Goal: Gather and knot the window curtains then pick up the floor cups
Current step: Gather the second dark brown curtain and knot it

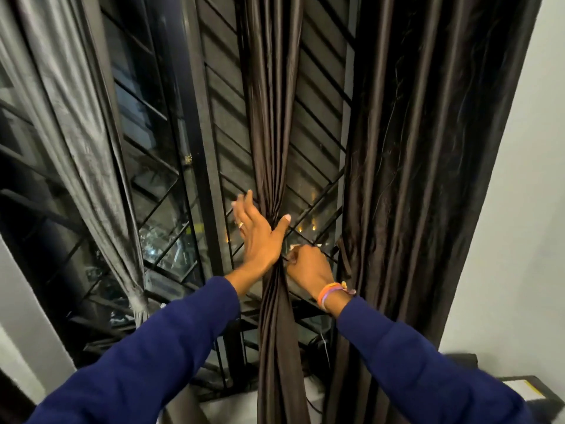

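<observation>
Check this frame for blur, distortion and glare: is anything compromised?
Head view: left hand slightly motion-blurred at the fingertips; wide-angle lens bows the left curtain and the wall edges; window glass is dark with small light points; middle curtain sharp.

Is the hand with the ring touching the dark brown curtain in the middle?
Touching. The head view shows the left hand pressed against the gathered dark brown middle curtain, thumb across its front.
</observation>
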